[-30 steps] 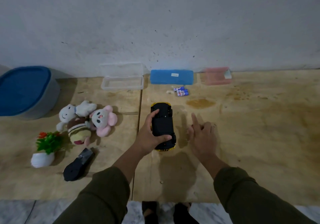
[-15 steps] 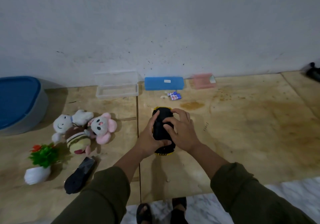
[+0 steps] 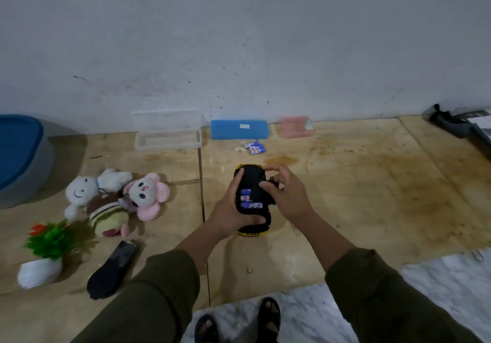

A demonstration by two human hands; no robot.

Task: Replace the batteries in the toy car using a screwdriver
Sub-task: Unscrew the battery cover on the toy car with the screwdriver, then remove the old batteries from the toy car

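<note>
I'm at the wooden table [image 3: 358, 183], and the toy car [image 3: 252, 183] lies belly-up at its middle, clamped in my left hand [image 3: 233, 210]. Half a second ago my right hand [image 3: 288, 196] lay flat over the underside; now its grip pinches the black cover [image 3: 267, 186] and draws it off to the right. Three fitted batteries [image 3: 249, 198] show. Judging by that, they come out next; loose batteries [image 3: 255, 148] wait farther off.

Toy car [image 3: 251, 183] between plush toys [image 3: 117, 196] leftward, spare batteries [image 3: 255, 148] behind.
</note>
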